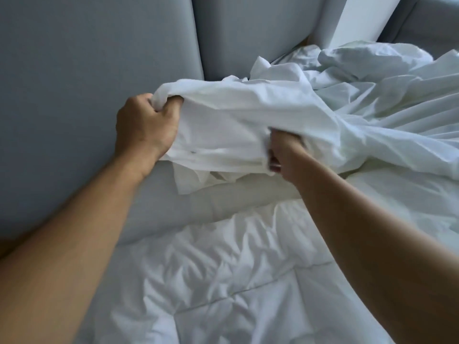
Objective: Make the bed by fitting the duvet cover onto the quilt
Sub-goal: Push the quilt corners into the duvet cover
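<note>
Duvet cover [248, 115]: thin white cotton, lifted at centre frame, bunched and creased, trailing off in long folds toward 3 o'clock.
Left hand [146, 125]: fist clenched tight round a gathered corner of the cover, at 9 o'clock of the bundle.
Right hand [285, 152]: fingers curled into the cloth from below, partly buried, blurred; gripping the cover's lower edge.
Quilt [223, 269]: puffy, white, stitched in squares, rumpled, lying flat on the bed at 6 o'clock beneath both forearms.
Headboard [99, 58]: padded grey-blue panels, smooth, upright from 9 to 12 o'clock, close behind the raised cloth.
</note>
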The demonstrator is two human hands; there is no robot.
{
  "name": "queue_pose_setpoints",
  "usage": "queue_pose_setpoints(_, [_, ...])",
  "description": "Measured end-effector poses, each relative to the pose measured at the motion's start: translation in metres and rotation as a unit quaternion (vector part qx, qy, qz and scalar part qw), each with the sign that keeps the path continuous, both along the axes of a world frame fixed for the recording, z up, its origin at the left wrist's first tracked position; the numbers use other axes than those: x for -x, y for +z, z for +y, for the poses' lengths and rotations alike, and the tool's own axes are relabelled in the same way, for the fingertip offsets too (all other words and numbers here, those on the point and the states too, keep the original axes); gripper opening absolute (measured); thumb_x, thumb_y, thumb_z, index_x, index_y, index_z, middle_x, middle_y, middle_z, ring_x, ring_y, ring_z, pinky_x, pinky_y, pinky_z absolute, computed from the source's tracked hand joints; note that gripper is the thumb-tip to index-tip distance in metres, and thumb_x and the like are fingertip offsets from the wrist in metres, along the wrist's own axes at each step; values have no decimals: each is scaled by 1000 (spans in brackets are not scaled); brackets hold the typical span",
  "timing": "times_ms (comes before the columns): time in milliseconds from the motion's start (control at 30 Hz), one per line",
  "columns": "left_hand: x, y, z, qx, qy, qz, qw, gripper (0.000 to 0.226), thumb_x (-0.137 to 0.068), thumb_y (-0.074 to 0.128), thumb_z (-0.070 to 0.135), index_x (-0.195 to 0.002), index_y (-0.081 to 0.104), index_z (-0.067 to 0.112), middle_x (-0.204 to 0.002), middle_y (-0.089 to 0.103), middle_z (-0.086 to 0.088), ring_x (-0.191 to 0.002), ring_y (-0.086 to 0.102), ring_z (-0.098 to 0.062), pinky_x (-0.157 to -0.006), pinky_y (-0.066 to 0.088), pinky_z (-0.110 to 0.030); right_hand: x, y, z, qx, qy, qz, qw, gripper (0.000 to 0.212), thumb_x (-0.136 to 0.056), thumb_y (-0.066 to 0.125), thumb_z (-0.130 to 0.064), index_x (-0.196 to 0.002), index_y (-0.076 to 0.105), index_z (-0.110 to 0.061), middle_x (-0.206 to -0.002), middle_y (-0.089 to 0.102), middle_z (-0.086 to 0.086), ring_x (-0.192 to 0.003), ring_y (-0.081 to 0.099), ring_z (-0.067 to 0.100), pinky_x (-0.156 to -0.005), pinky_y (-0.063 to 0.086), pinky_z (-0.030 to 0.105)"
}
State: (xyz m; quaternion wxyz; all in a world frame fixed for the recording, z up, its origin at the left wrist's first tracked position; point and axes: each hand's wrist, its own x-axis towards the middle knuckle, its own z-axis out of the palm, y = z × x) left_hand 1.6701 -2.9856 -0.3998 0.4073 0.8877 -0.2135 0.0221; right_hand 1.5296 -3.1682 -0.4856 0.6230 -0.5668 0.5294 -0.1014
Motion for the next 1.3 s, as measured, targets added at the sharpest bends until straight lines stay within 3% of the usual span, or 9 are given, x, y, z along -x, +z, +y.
queue_pose_setpoints(100, [4,-10,0,-19,-6,19,1000,51,-81,57,57,-58,39,15,-41,41,11,-43,41,-7,-42,26,-25,-2,-1,4,-7,292,87,952,26,-87,71,-47,-94,77,-23,-110,72,3,-101,68,19,-93,49,31])
queue_pose_setpoints(233, [8,-17,-11,-19,5,5,1000,48,-82,65,51,-62,39,17,-55,40,6,-49,37,-10,-49,25,-35,-17,21,-35,263,225,112,932,57,-87,72,-44,-138,56,-24,-144,54,2,-132,51,16,-112,37,31])
queue_pose_setpoints(367, [-5,-16,-13,-41,14,-68,997,49,-80,63,52,-62,37,14,-55,41,2,-51,37,-17,-54,22,-37,-15,32,-65,156,266,139,941,32,-88,61,-60,-110,62,-36,-107,67,-10,-89,64,14,-81,43,35])
queue_pose_setpoints(467, [-7,-24,-3,-107,-27,-59,992,54,-77,68,56,-63,42,11,-56,45,-1,-52,43,-17,-48,27,-33,-19,45,-90,358,268,162,879,46,-74,76,-60,-112,53,-48,-111,65,-13,-85,60,9,-71,46,34])
queue_pose_setpoints(633, [-6,-41,9,-118,-68,8,991,41,-71,77,51,-79,48,24,-72,57,9,-65,53,-9,-53,35,-26,-24,40,-101,213,427,252,842,65,-94,60,-53,-151,37,-33,-156,36,-6,-143,33,22,-115,22,36])
queue_pose_setpoints(833, [-5,-60,-3,-268,-90,16,959,45,-77,72,26,-82,27,30,-76,49,-5,-62,50,-30,-55,46,-37,85,13,-126,-94,435,369,816,51,-90,64,-55,-131,51,-27,-117,72,13,-99,72,37,-90,51,59])
queue_pose_setpoints(1033, [88,-48,-72,-256,-235,-136,928,53,-67,78,49,-100,43,28,-98,54,-9,-92,58,-38,-77,53,-48,179,-9,-201,306,306,448,782,63,-87,69,-43,-141,53,-15,-138,57,13,-126,55,32,-107,44,42])
queue_pose_setpoints(1167, [203,-81,-177,-257,-519,75,812,38,-90,56,57,-124,60,43,-128,64,14,-118,59,-9,-95,46,-27,169,18,-254,527,220,381,727,65,-82,63,-60,-139,54,-30,-156,38,13,-145,28,37,-117,18,60])
queue_pose_setpoints(1300, [205,-127,-275,-441,-420,27,792,110,-84,55,76,-156,-20,38,-168,-8,-11,-154,4,-37,-119,21,-59,186,32,-285,626,234,423,612,66,-82,59,-64,-142,52,-36,-161,25,12,-149,13,41,-112,3,73])
